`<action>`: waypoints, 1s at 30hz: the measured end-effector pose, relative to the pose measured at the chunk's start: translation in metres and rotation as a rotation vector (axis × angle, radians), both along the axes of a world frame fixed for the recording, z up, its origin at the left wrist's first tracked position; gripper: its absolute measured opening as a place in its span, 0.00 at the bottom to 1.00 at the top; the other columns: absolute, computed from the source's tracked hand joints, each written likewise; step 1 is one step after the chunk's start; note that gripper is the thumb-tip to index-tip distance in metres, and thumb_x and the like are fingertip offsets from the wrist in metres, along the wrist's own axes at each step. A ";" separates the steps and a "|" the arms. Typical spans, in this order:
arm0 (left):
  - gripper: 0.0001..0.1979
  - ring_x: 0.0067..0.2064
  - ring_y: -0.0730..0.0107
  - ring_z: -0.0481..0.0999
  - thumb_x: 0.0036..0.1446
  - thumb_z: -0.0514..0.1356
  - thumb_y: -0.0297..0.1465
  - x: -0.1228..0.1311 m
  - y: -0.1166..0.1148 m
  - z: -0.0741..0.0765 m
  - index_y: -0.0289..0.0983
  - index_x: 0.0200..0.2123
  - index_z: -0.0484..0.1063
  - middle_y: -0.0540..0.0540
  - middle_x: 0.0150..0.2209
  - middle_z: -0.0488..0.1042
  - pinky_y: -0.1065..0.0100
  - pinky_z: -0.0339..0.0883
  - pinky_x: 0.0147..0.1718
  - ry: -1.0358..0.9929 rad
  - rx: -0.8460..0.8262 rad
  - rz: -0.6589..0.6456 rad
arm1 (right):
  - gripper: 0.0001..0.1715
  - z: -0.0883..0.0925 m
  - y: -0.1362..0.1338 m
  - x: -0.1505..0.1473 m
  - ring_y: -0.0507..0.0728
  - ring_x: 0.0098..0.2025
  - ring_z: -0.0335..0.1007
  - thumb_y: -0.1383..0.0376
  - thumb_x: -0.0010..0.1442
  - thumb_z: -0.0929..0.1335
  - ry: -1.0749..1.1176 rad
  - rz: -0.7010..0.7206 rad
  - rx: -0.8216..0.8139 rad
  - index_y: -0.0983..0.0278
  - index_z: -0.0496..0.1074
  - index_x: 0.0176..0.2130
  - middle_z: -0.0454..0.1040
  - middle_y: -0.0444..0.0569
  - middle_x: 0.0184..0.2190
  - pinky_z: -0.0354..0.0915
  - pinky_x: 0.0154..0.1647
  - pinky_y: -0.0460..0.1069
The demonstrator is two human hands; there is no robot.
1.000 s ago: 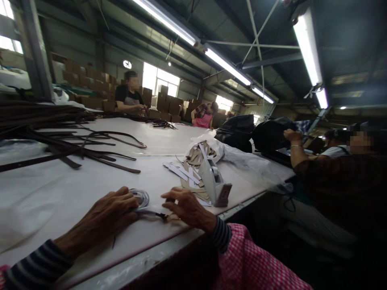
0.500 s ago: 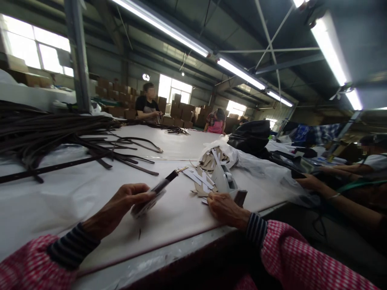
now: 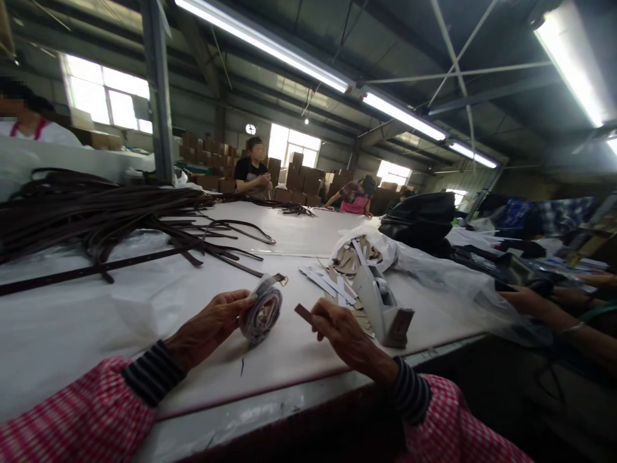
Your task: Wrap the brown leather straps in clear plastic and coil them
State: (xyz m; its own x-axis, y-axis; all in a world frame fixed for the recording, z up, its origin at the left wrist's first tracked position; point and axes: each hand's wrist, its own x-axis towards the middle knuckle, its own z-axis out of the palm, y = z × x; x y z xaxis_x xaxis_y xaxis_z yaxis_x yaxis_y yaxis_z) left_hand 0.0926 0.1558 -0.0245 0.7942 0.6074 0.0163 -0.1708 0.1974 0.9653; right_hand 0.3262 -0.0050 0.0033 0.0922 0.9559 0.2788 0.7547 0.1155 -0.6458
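Note:
My left hand (image 3: 212, 325) is closed on the edge of a coiled belt (image 3: 254, 316), pinched between thumb and fingers. The coil's layers face me, and its buckle end sticks out at the top right. Just to the right, my right hand (image 3: 343, 333) pinches a short grey-brown card strip (image 3: 303, 313), its free end pointing toward the coil without touching it. Behind my right hand lie loose card strips (image 3: 332, 283), white and tan, spilling from a clear plastic bag (image 3: 385, 249). A grey tape dispenser (image 3: 375, 299) stands beside them.
A heap of dark belts (image 3: 110, 209) covers the table's left side. A black bundle (image 3: 417, 217) sits behind the bag. Co-workers stand across the table and at far left; another person's arm (image 3: 544, 312) reaches in from the right. The table's front edge (image 3: 299, 399) runs before me.
My right hand has moved from beside the tape dispenser toward the coil, now with a card strip in its fingers. My left hand has turned the coiled belt to face me.

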 end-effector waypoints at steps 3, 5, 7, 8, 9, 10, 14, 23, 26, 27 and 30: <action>0.20 0.43 0.62 0.75 0.62 0.67 0.43 0.000 -0.001 0.001 0.32 0.47 0.80 0.38 0.45 0.80 0.66 0.66 0.42 -0.011 0.005 0.003 | 0.11 0.002 0.017 -0.029 0.48 0.21 0.64 0.64 0.68 0.66 0.163 0.090 -0.032 0.64 0.71 0.33 0.72 0.40 0.23 0.58 0.26 0.44; 0.20 0.43 0.61 0.75 0.62 0.67 0.43 0.000 -0.002 0.002 0.32 0.47 0.79 0.38 0.46 0.80 0.65 0.66 0.43 -0.022 0.015 -0.003 | 0.15 0.001 0.027 -0.040 0.48 0.21 0.63 0.61 0.67 0.69 0.171 0.073 -0.013 0.65 0.72 0.30 0.72 0.40 0.21 0.57 0.25 0.44; 0.19 0.44 0.61 0.75 0.62 0.67 0.42 0.001 -0.004 0.004 0.32 0.47 0.79 0.39 0.45 0.80 0.64 0.66 0.43 -0.027 0.035 -0.010 | 0.20 0.000 0.035 -0.046 0.48 0.22 0.63 0.57 0.66 0.70 0.183 0.040 0.005 0.65 0.72 0.26 0.71 0.41 0.19 0.57 0.24 0.44; 0.18 0.44 0.61 0.75 0.62 0.67 0.42 0.001 -0.005 0.005 0.33 0.46 0.79 0.40 0.44 0.80 0.64 0.66 0.43 -0.022 0.052 -0.012 | 0.21 -0.001 0.039 -0.047 0.48 0.22 0.63 0.56 0.65 0.70 0.206 0.034 0.005 0.65 0.71 0.25 0.71 0.41 0.19 0.57 0.24 0.44; 0.17 0.43 0.62 0.74 0.62 0.67 0.42 0.001 -0.007 0.006 0.33 0.44 0.79 0.41 0.43 0.80 0.64 0.65 0.42 -0.012 0.076 -0.010 | 0.21 -0.001 0.044 -0.049 0.48 0.21 0.63 0.56 0.65 0.71 0.240 0.037 -0.003 0.65 0.71 0.24 0.70 0.41 0.18 0.57 0.23 0.43; 0.16 0.41 0.62 0.74 0.62 0.66 0.41 0.001 -0.008 0.007 0.33 0.43 0.79 0.42 0.41 0.80 0.65 0.65 0.41 0.001 0.103 -0.007 | 0.21 -0.001 0.048 -0.051 0.48 0.21 0.62 0.57 0.64 0.71 0.285 0.048 -0.014 0.66 0.71 0.24 0.70 0.41 0.18 0.56 0.22 0.43; 0.16 0.36 0.66 0.71 0.62 0.66 0.42 0.000 -0.011 0.012 0.33 0.37 0.79 0.45 0.34 0.77 0.66 0.63 0.36 0.030 0.220 0.038 | 0.15 -0.005 0.057 -0.056 0.48 0.18 0.61 0.58 0.61 0.72 0.553 0.092 0.006 0.66 0.73 0.29 0.69 0.41 0.19 0.55 0.18 0.43; 0.16 0.31 0.69 0.67 0.57 0.68 0.42 -0.005 -0.002 0.018 0.33 0.34 0.79 0.47 0.29 0.75 0.68 0.57 0.31 0.032 0.204 0.141 | 0.17 -0.019 0.020 -0.037 0.56 0.42 0.75 0.70 0.70 0.61 0.059 0.228 0.396 0.60 0.71 0.54 0.76 0.52 0.44 0.72 0.38 0.50; 0.16 0.31 0.69 0.67 0.58 0.67 0.42 -0.006 -0.005 0.023 0.33 0.33 0.79 0.48 0.28 0.74 0.68 0.57 0.31 0.048 0.279 0.112 | 0.17 -0.017 0.017 -0.037 0.57 0.44 0.72 0.73 0.72 0.59 -0.338 0.279 0.498 0.61 0.73 0.51 0.76 0.52 0.43 0.69 0.46 0.52; 0.15 0.31 0.68 0.67 0.59 0.67 0.42 -0.007 -0.007 0.025 0.33 0.33 0.79 0.48 0.29 0.73 0.68 0.58 0.31 0.059 0.315 0.110 | 0.16 -0.016 0.017 -0.039 0.57 0.42 0.72 0.73 0.73 0.59 -0.408 0.281 0.519 0.61 0.74 0.48 0.76 0.52 0.41 0.69 0.44 0.51; 0.12 0.33 0.67 0.67 0.59 0.67 0.40 -0.006 -0.012 0.027 0.36 0.34 0.79 0.48 0.32 0.73 0.67 0.59 0.32 0.119 0.493 0.133 | 0.14 -0.016 0.021 -0.045 0.57 0.40 0.71 0.72 0.72 0.61 -0.486 0.240 0.593 0.61 0.75 0.43 0.75 0.52 0.40 0.68 0.40 0.51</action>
State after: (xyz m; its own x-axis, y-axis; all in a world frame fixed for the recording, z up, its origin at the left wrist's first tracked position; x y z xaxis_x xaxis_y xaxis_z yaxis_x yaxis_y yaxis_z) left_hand 0.0865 0.1443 0.0025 0.7247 0.6459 0.2401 -0.0473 -0.3010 0.9524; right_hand 0.2816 0.0164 -0.0125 -0.3588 0.6141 0.7029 0.8468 0.5309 -0.0317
